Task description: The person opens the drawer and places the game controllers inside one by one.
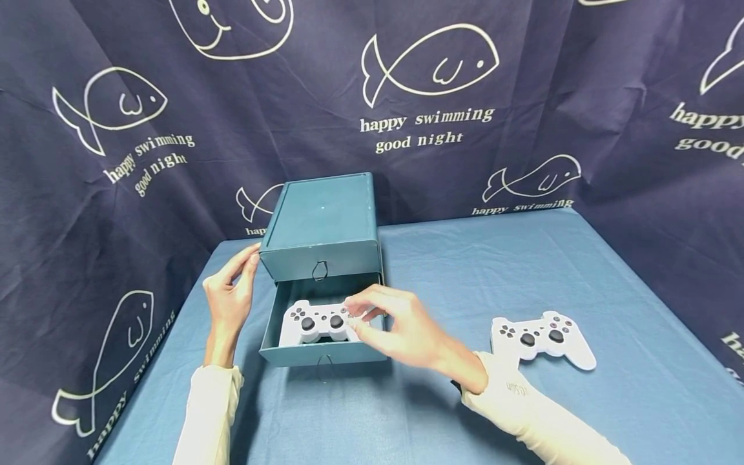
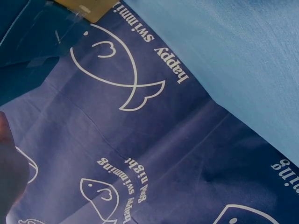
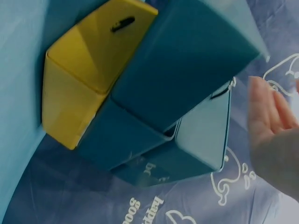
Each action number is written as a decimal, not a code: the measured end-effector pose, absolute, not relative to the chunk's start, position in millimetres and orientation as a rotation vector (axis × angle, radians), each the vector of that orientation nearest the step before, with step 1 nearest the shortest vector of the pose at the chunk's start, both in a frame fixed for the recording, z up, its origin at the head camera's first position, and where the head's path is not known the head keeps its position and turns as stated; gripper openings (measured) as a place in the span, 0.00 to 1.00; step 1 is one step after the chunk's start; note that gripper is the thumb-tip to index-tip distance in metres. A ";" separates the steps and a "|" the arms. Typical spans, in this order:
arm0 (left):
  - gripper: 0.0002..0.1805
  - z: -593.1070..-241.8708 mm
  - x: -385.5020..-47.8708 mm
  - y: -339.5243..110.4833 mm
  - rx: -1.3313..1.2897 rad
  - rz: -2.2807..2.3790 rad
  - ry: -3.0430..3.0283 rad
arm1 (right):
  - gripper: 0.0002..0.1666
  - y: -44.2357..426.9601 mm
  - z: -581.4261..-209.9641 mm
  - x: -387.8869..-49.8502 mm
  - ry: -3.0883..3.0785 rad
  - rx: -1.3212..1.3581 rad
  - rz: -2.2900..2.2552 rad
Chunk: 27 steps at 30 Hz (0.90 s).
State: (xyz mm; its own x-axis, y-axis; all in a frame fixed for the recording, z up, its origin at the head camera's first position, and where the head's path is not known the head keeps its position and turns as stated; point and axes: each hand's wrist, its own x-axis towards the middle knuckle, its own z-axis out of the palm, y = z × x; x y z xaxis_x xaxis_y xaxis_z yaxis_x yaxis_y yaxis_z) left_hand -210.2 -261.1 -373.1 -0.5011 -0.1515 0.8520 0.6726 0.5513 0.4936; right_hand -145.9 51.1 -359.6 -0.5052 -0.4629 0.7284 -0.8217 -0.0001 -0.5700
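A teal cabinet stands with its lower drawer pulled out and its upper drawer closed. Inside the lower drawer lies a white game controller. My right hand pinches the controller's right end between thumb and fingers, hiding part of it. Against the cabinet's front left corner rest the fingertips of my left hand, fingers nearly straight. In the right wrist view, a hand shows beside the teal drawers; the left wrist view catches only a blurred hand part.
A second white controller lies on the blue tablecloth, right of the cabinet. Dark blue fish-print cloth hangs behind and beside the table. A yellow drawer adjoins the teal ones in the right wrist view.
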 end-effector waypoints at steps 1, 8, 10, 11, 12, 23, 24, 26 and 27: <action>0.10 -372.7 -210.2 -261.0 -0.428 -1.081 -1.831 | 0.15 49.6 -361.8 -144.1 -1.872 1.377 1.487; 0.11 -372.3 -209.7 -260.2 -0.427 -1.086 -1.833 | 0.10 38.4 -379.9 -131.9 -1.599 1.542 1.324; 0.11 -372.7 -209.8 -260.1 -0.426 -1.084 -1.832 | 0.10 36.2 -386.1 -128.2 -1.610 1.556 1.304; 0.11 -372.9 -210.0 -260.3 -0.426 -1.082 -1.832 | 0.10 35.3 -389.2 -126.3 -1.627 1.562 1.302; 0.11 -373.1 -210.2 -260.5 -0.426 -1.080 -1.831 | 0.09 34.6 -392.2 -124.4 -1.647 1.566 1.312; 0.10 -372.9 -210.5 -260.9 -0.428 -1.079 -1.831 | 0.18 28.6 -417.2 -110.6 -1.995 1.478 1.376; 0.10 -372.8 -210.6 -260.8 -0.429 -1.079 -1.831 | 0.18 28.1 -418.8 -110.2 -2.034 1.467 1.363; 0.10 -373.1 -210.7 -260.9 -0.427 -1.077 -1.832 | 0.18 27.0 -422.0 -109.3 -2.112 1.450 1.329; 0.10 -373.6 -210.7 -261.2 -0.425 -1.076 -1.832 | 0.19 26.4 -423.2 -108.9 -2.146 1.448 1.313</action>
